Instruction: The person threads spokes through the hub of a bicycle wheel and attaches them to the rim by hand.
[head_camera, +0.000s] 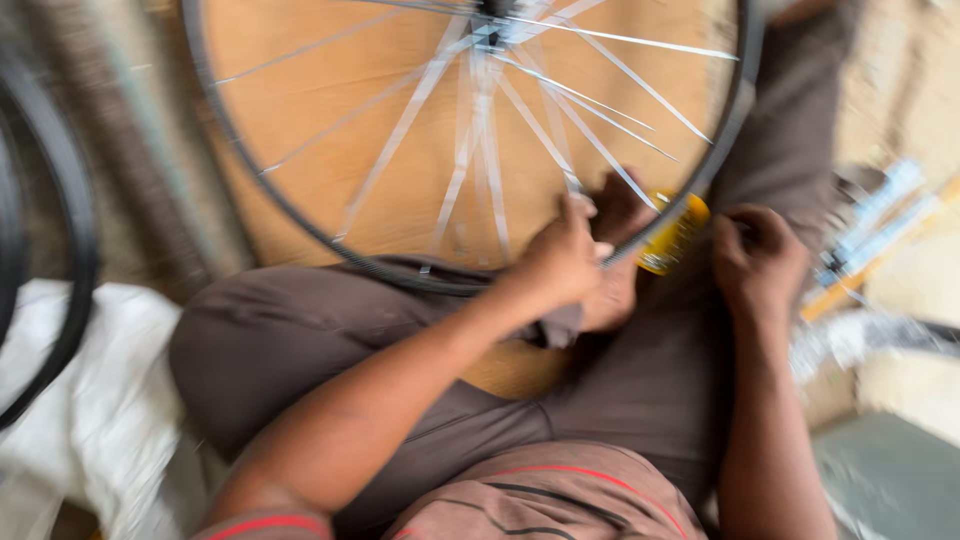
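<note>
A spoked bicycle wheel rim (300, 215) lies across my lap, its hub (490, 30) at the top of the blurred head view. My left hand (560, 260) closes its fingers on a spoke near the rim's lower edge. My right hand (755, 260) rests at the rim's outer edge, fingers curled; whether it grips anything is unclear. A small yellow container (675, 235) sits between the two hands, just under the rim. I sit cross-legged in brown trousers, with one bare foot beneath my left hand.
A black tyre (70, 250) curves down the left edge above a white cloth (90, 400). A wooden board (300, 100) lies under the wheel. Blurred tools and parts (870, 240) lie on the floor at the right.
</note>
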